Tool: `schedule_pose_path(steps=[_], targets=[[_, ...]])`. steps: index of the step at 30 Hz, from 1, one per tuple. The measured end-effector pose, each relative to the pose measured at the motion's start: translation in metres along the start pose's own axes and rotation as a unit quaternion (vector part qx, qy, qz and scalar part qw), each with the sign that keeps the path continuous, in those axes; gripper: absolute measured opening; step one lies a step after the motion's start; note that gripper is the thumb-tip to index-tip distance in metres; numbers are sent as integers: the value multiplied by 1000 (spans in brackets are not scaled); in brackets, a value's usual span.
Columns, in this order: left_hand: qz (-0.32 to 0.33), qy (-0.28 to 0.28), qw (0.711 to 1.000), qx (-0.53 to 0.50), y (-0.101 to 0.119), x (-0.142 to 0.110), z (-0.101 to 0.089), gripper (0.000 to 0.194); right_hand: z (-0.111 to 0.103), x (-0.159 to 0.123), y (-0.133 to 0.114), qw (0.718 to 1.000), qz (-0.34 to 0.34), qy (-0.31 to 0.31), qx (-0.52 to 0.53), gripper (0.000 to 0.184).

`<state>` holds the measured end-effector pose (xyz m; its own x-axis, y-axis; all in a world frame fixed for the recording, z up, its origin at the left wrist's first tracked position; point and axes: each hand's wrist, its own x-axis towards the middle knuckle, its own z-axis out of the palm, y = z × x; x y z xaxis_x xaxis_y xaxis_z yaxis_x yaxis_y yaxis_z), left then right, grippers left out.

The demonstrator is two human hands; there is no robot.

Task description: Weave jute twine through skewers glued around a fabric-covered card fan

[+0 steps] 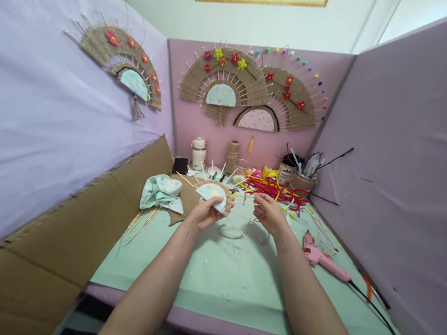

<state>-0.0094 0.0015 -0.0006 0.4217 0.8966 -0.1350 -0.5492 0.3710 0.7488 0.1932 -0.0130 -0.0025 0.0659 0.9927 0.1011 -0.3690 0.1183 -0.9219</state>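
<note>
My left hand (204,213) is closed round a small half-made fan (213,194): a pale fabric half-disc edged with brown twine, with thin wooden skewers sticking out all round. My right hand (267,212) is just to the right of it, fingers pinched together, seemingly on a thin strand of twine that I cannot make out clearly. Both hands hover above the mint-green table (233,274). A loop of twine (231,233) lies on the table under them.
A pink glue gun (320,256) with a black cord lies at the right. Red and yellow pipe cleaners (274,189), a twine spool (231,156), cups of tools (301,179), folded fabric (161,192), loose skewers (142,222) and cardboard (83,228) surround the work. Finished fans (223,83) hang on the walls.
</note>
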Motion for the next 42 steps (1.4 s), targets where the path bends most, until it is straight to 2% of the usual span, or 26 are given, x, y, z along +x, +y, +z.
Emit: schedule_pose_path(steps=[5, 9, 12, 18, 22, 27, 31, 35, 42], targets=[[5, 14, 1000, 11, 4, 0, -2, 26, -4, -1, -11, 998, -52, 10, 37, 29], [-44, -29, 998, 38, 4, -6, 0, 30, -6, -2, -16, 996, -90, 9, 25, 26], [-74, -62, 994, 42, 4, -11, 1, 35, -9, -2, -16, 996, -91, 5, 14, 26], [-87, -106, 990, 33, 2, -14, 1, 35, -6, 2, -2, 995, -49, 18, -83, 27], [-83, -134, 988, 4, 0, -13, 5, 38, -1, 2, 6, 987, -73, 26, -141, 25], [-59, -116, 991, 4, -5, -13, 9, 36, 6, -1, 8, 973, -112, 26, -203, 24], [-103, -155, 982, 23, -13, -16, 11, 38, 11, -1, 11, 970, -149, 67, -180, 21], [-129, -212, 968, 27, -17, -15, 9, 44, 12, -1, 13, 973, -171, 71, -141, 19], [-129, -208, 969, 35, -14, -14, 7, 48, 8, 0, 13, 975, -169, 100, -109, 19]])
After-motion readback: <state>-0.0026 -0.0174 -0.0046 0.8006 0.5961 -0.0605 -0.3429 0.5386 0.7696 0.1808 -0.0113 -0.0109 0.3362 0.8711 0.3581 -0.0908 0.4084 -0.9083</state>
